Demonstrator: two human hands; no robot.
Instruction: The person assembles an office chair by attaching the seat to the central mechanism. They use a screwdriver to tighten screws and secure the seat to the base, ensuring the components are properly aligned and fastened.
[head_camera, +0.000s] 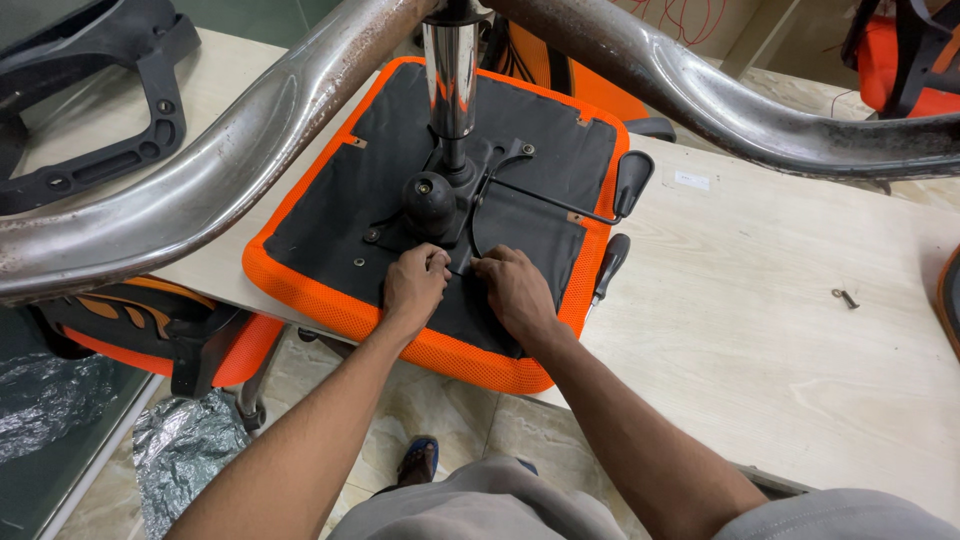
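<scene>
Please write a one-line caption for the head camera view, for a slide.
Both hands, left hand and right hand, press on the black mechanism plate under an upturned orange seat on a wooden table.

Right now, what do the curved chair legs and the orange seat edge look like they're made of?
The curved legs look like chromed steel: shiny, reflective, with dull brownish rust-like patches. The orange seat edge looks like woven mesh fabric, given its fine dotted texture, probably over padding.

A pale wooden worktable (760, 330) stands on a beige tiled floor (440, 410), crumpled silver foil (185, 450) lying below.
</scene>
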